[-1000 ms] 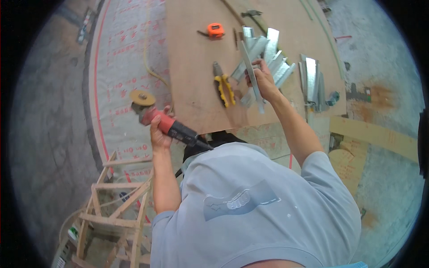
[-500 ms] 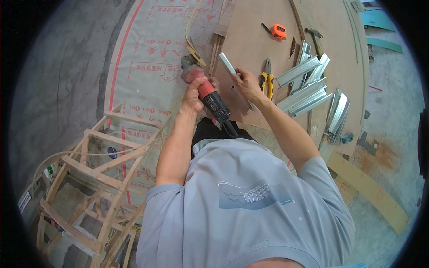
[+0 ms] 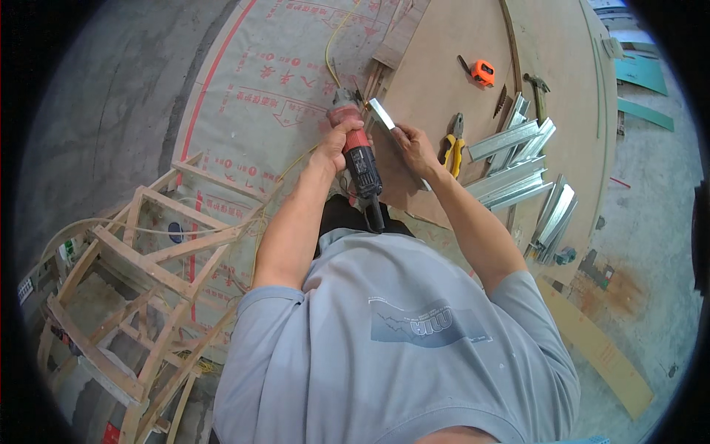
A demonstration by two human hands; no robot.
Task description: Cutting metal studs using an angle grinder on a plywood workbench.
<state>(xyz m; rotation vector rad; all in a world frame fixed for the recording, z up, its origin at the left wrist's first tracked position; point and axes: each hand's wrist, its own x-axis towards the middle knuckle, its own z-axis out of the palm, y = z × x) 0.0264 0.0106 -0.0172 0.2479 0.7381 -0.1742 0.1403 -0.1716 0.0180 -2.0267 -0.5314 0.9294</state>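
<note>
My left hand (image 3: 333,146) grips a red and black angle grinder (image 3: 360,159), its disc end pointing away from me at the edge of a brown board (image 3: 436,66). My right hand (image 3: 416,146) holds a short silver metal channel piece (image 3: 384,115) at the board's near edge, its far end right beside the grinder's disc. Yellow-handled pliers (image 3: 452,146) lie on the board just right of my right hand.
A pile of silver metal channels (image 3: 518,174) lies on the board, with an orange tape measure (image 3: 482,72) and a hammer (image 3: 538,92) farther back. A wooden frame stool (image 3: 140,296) stands at my lower left on printed sheeting. A yellow cord (image 3: 336,41) runs off beyond the grinder.
My left hand has brought the grinder from off the board's left side up to the board edge. My right hand took a metal piece from the pile and now holds it by the disc.
</note>
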